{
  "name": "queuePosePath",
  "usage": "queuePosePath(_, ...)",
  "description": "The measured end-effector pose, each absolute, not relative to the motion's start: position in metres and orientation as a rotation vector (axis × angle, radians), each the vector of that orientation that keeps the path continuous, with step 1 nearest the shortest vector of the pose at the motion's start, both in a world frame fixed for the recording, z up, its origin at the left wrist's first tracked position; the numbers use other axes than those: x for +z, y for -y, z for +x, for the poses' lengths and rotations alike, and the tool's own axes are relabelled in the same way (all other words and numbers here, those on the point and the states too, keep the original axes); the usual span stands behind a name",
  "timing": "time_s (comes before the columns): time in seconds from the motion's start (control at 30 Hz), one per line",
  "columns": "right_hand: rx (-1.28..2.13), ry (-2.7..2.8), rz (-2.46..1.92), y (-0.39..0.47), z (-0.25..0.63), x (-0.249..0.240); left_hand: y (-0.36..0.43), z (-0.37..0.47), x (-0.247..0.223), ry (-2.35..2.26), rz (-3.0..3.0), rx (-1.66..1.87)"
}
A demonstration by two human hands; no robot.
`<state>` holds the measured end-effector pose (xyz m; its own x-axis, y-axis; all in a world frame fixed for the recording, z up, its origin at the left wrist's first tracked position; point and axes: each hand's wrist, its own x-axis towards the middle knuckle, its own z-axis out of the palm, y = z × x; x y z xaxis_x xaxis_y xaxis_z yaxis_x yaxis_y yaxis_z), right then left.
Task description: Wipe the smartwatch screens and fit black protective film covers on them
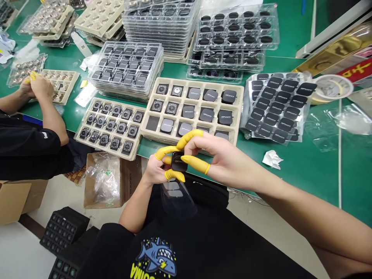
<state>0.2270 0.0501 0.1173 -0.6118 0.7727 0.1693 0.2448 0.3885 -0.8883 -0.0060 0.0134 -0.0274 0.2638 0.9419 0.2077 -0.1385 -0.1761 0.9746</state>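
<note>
Both hands close together, low over the near edge of the green table (314, 166). Left hand (155, 168) clamped on a dark square piece (179, 162), index finger along the upper edge, thumb at the lower. Piece tilted, pale lettering partly visible on its face. Right hand (216, 155) comes in from the other side: thumb tip over the face, index finger bent to the top edge. Whether it pinches anything, cannot tell. Yellow finger covers (197, 164) on thumb and forefinger of each.

Just below the left hand: clear plastic sheet (178, 201); cannot tell if held.

Just beyond both hands, a beige tray (240, 112): similar square pieces, several lettered, a few showing round centres. Left of it, a second tray (100, 146) with rows of small dark pieces. Farther out, stacked clear trays (116, 88) of dark squares.

Beyond the right hand: a sheet of black squares (274, 110), tape roll (334, 86) to its right. Crumpled white paper (272, 159) nearer, just above the right forearm.

Well left of the left hand, a co-worker's hands (42, 87), brought together beside another beige tray. Below these, an open cardboard box (126, 182) holding clear plastic.
</note>
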Motion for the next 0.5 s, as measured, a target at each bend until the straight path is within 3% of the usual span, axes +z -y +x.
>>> queuePosePath(0.23,1.029,2.129,-0.862,-0.046,0.226,0.118,-0.016,-0.002,-0.019,-0.788,1.407,1.256)
queuePosePath(0.5,1.195,2.045,-0.872,-0.047,0.228,0.122,-0.016,-0.003,-0.014,-0.808,1.364,1.235)
